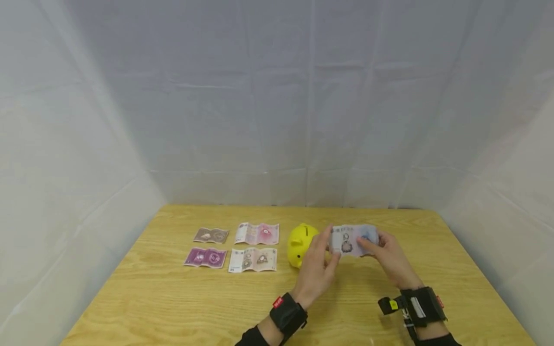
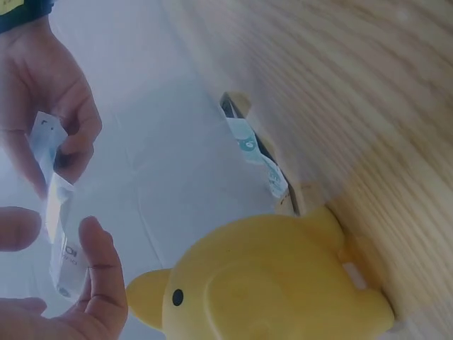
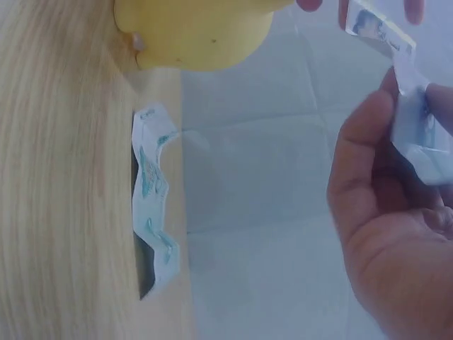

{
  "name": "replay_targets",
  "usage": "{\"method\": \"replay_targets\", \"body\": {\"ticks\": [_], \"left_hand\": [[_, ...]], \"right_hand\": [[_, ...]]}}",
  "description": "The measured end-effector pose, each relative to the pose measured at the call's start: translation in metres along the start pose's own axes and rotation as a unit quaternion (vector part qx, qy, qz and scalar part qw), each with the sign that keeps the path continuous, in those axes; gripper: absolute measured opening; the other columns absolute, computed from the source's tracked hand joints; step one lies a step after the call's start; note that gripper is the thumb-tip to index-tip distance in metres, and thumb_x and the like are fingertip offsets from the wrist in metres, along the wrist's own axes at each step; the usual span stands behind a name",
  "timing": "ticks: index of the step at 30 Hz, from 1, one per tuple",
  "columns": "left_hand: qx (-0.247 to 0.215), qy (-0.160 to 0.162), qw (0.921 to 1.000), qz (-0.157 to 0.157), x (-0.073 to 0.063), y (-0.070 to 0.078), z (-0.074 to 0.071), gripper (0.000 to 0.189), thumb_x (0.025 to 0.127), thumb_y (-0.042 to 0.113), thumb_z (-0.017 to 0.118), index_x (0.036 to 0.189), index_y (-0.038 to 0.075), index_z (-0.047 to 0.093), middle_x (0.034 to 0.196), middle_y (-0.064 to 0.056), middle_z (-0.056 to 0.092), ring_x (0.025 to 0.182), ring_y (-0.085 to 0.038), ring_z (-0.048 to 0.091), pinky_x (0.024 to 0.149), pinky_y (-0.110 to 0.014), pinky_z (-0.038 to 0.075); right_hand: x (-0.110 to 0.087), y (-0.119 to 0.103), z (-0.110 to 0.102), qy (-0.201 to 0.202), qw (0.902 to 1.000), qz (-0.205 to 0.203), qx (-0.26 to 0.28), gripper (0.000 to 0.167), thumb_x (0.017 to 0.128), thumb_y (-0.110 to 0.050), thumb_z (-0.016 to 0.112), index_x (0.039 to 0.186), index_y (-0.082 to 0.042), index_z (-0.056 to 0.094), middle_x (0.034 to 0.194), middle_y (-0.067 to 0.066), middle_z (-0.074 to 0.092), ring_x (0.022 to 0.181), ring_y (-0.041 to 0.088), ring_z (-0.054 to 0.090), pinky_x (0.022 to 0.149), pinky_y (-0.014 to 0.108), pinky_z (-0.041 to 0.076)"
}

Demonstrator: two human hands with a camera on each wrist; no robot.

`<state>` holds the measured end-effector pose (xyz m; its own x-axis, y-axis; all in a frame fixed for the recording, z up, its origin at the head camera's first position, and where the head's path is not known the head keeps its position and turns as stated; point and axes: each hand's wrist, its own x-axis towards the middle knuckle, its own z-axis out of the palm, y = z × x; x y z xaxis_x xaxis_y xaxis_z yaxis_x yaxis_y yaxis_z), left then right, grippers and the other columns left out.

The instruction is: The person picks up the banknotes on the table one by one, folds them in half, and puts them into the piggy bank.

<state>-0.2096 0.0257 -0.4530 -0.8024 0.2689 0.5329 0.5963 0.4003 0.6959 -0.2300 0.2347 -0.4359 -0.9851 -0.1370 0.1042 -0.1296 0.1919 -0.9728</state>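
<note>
My right hand pinches a blue-grey banknote marked 10 by its right end, thumb on the near face. The note is held up off the table, creased in waves. At its left end my left hand has its thumb and fingers spread to either side of the paper, as the left wrist view shows. A yellow piggy bank with a slot in its back stands just left of the note, partly covered by my left hand. Behind the held note, a greenish wavy banknote lies on the table, seen only in the wrist views.
Left of the piggy bank, banknotes lie in two rows: a brown one and a pink one behind, a purple one and a pale one in front. White sheeting encloses the wooden table at back and sides.
</note>
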Motion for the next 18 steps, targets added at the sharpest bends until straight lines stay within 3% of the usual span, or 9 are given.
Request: {"method": "replay_targets", "body": {"ticks": [3, 5, 10, 15, 18], "left_hand": [[0.014, -0.004, 0.9998, 0.01, -0.001, 0.002, 0.0, 0.07, 0.098, 0.015, 0.06, 0.157, 0.019, 0.022, 0.15, -0.011, 0.041, 0.101, -0.014, 0.058, 0.068, -0.012, 0.05], [0.036, -0.001, 0.9991, 0.023, -0.001, 0.003, 0.001, 0.069, 0.097, 0.016, 0.061, 0.156, 0.016, 0.025, 0.154, -0.014, 0.036, 0.108, -0.018, 0.06, 0.077, -0.016, 0.053], [0.119, 0.029, 0.991, 0.056, -0.003, 0.006, 0.003, 0.061, 0.095, 0.021, 0.065, 0.15, 0.009, 0.038, 0.155, -0.019, 0.031, 0.127, -0.029, 0.053, 0.099, -0.035, 0.051], [0.173, 0.052, 0.9791, 0.094, -0.002, 0.008, 0.004, 0.057, 0.094, 0.022, 0.067, 0.143, 0.005, 0.046, 0.153, -0.021, 0.034, 0.134, -0.031, 0.046, 0.107, -0.039, 0.046], [0.174, 0.051, 0.9781, 0.102, -0.001, 0.009, 0.004, 0.055, 0.093, 0.021, 0.067, 0.141, 0.003, 0.048, 0.151, -0.021, 0.037, 0.132, -0.029, 0.048, 0.107, -0.039, 0.045]], "right_hand": [[-0.001, -0.003, 0.001, 0.012, 0.9998, 0.011, -0.008, 0.049, 0.095, -0.03, 0.064, 0.13, 0.003, 0.052, 0.104, -0.005, 0.067, 0.095, 0.009, 0.065, 0.082, 0.027, 0.054], [-0.001, -0.005, 0.001, 0.015, 0.9998, 0.011, -0.01, 0.047, 0.094, -0.028, 0.066, 0.129, 0.001, 0.052, 0.104, -0.005, 0.067, 0.094, 0.01, 0.065, 0.081, 0.027, 0.054], [-0.002, -0.008, 0.004, 0.013, 0.9999, -0.001, 0.001, 0.041, 0.093, -0.024, 0.068, 0.124, -0.001, 0.054, 0.1, -0.008, 0.067, 0.09, 0.011, 0.065, 0.076, 0.028, 0.055], [-0.004, -0.011, 0.007, 0.014, 0.9998, -0.014, 0.008, 0.034, 0.093, -0.022, 0.068, 0.118, -0.003, 0.056, 0.099, -0.008, 0.068, 0.09, 0.01, 0.065, 0.075, 0.027, 0.055], [-0.005, -0.013, 0.01, 0.01, 0.9998, -0.019, 0.003, 0.034, 0.093, -0.022, 0.068, 0.117, -0.003, 0.056, 0.101, -0.006, 0.068, 0.09, 0.012, 0.065, 0.076, 0.027, 0.055]]}}
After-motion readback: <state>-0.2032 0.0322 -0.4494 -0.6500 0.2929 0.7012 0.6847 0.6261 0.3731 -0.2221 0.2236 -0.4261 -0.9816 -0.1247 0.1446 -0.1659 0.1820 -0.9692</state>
